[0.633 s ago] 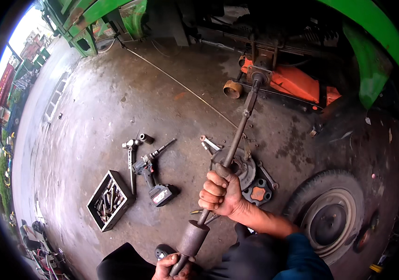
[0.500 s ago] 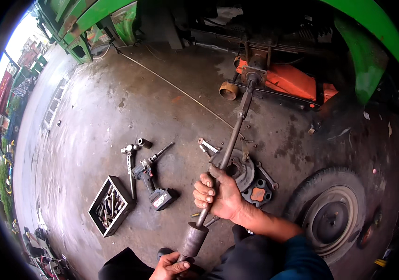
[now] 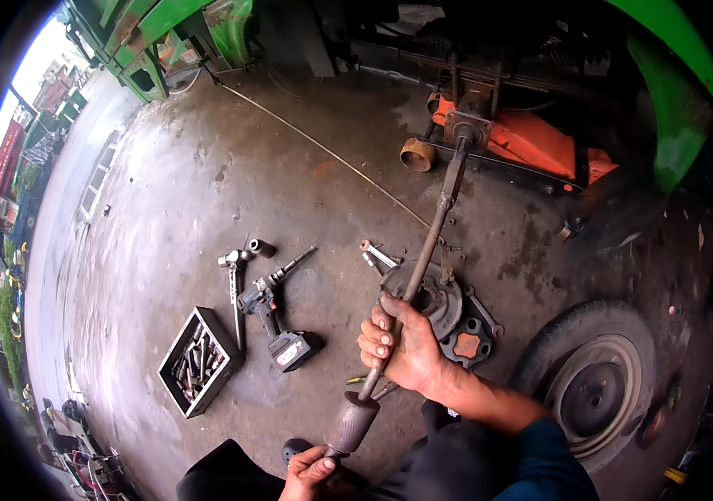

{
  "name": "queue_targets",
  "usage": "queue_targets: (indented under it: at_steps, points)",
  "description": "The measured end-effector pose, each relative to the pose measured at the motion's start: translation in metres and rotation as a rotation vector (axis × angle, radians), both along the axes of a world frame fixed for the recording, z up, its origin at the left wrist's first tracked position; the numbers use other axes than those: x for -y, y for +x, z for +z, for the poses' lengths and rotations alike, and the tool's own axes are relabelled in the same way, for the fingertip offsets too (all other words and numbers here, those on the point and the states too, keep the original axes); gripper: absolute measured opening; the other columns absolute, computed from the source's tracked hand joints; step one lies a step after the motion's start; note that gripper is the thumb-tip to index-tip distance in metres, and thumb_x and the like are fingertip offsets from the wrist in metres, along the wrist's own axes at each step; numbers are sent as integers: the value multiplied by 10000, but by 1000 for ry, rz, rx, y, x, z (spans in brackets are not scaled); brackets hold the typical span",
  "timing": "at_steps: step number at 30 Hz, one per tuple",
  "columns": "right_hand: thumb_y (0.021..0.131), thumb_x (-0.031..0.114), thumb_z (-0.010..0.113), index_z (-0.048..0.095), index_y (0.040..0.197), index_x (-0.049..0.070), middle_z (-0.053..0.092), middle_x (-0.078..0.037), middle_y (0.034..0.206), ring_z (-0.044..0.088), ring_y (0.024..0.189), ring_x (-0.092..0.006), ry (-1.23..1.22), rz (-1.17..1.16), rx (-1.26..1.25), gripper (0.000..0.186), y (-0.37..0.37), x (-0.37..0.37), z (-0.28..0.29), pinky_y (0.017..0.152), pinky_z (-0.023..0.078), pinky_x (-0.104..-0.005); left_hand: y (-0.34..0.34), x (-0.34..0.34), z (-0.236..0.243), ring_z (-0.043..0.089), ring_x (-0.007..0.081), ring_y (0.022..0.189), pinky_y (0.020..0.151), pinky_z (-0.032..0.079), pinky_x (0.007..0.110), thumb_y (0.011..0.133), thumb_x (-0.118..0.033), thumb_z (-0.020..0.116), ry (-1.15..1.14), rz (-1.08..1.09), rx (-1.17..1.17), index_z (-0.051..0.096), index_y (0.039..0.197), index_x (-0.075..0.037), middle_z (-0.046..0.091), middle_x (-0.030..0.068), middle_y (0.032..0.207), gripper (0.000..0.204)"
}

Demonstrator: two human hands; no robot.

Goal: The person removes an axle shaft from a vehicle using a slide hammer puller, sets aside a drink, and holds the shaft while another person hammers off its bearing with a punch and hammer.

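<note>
A slide hammer (image 3: 432,246) runs from low in front of me up to the axle hub (image 3: 466,132) under the vehicle, its far end against the hub. My right hand (image 3: 407,346) is closed round the bare rod, fingers wrapped and thumb along it. Just below sits the knurled cylindrical weight (image 3: 352,424). At the near end, under the weight, my left hand (image 3: 313,469) grips the end of the slide hammer; part of that grip is hidden at the lower edge. Beyond my right hand, a round metal plate (image 3: 423,294) and a dark hub cover (image 3: 467,344) lie on the floor.
An orange floor jack (image 3: 532,144) stands under the green vehicle. To the left lie a cordless impact wrench (image 3: 269,313), a ratchet (image 3: 235,292), a socket (image 3: 262,248) and a tray (image 3: 192,409) of sockets. At the right is a wheel (image 3: 553,334); a spanner (image 3: 482,309) lies closer in.
The whole view has shifted slightly, so the hub and jack sit a little further right and lower. Both hands keep their grips on the slide hammer.
</note>
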State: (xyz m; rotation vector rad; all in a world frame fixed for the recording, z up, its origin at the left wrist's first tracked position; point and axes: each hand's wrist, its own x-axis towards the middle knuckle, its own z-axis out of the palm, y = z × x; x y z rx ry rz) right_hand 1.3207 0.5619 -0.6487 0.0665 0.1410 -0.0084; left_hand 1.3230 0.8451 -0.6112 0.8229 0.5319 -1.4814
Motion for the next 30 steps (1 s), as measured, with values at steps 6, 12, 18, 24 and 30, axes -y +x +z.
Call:
queue_targets:
  at_steps: [6,12,18,24,30]
  points:
    - [882,383,555,344,607,175,298,34,508,345,480,-115,-140,-46,-549,404,11,2,17,484,300,-289,-20,13,14,550,168,763,701,469,311,869,-162,615,416,-261,1187,600,1105,28,605,56,836,303]
    - [907,414,478,317,536,169,235,33,475,291,476,-123,29,-69,154,472,10,6,-20,447,252,-279,28,-4,-6,440,154,427,400,341,266,810,-302,682,-49,-125,-38,555,1045,95,574,142,640,478]
    - [886,368,577,519,832,141,494,6,675,505,661,-142,-215,-129,-402,240,8,9,15,659,424,-314,17,30,44,596,187,705,616,491,303,819,-259,692,222,-113,435,602,995,86,630,143,839,397]
    - [877,384,587,400,678,173,319,46,535,338,461,-101,-192,-179,-467,345,16,28,13,477,304,-271,1,21,33,562,275,694,674,484,350,817,-163,658,389,-533,1338,560,1034,33,574,135,775,309]
    - [931,406,456,334,579,171,228,45,473,233,402,-97,41,-173,65,441,15,29,-14,408,227,-275,30,-1,-4,510,154,479,408,363,259,677,-48,766,-43,-133,-165,546,1064,65,579,100,670,459]
